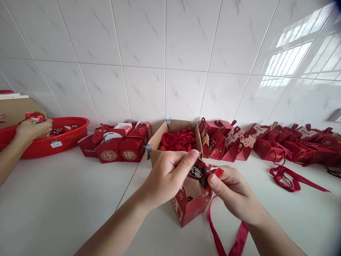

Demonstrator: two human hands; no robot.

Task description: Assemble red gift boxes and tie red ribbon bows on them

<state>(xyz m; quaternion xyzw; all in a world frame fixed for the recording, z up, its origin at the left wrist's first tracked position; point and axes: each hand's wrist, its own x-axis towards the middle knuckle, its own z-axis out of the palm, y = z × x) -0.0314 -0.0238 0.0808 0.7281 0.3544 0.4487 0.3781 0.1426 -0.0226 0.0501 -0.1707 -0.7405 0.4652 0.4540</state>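
Note:
A dark red wrapped candy with a black round emblem is pinched between my two hands. My left hand grips its left side with the thumb on top. On its twisted right end, my right hand closes thumb and fingers. Just beneath the hands stands an open red gift box, with something dark partly seen inside. A red ribbon trails on the table beside the box, under my right forearm. Behind my left hand is a cardboard box filled with red ribbons.
Another person's hand holds red wrapped candy over a red plastic basket at left. Closed red boxes stand left of the cardboard box, and several more line the tiled wall at right. A loose ribbon lies before them.

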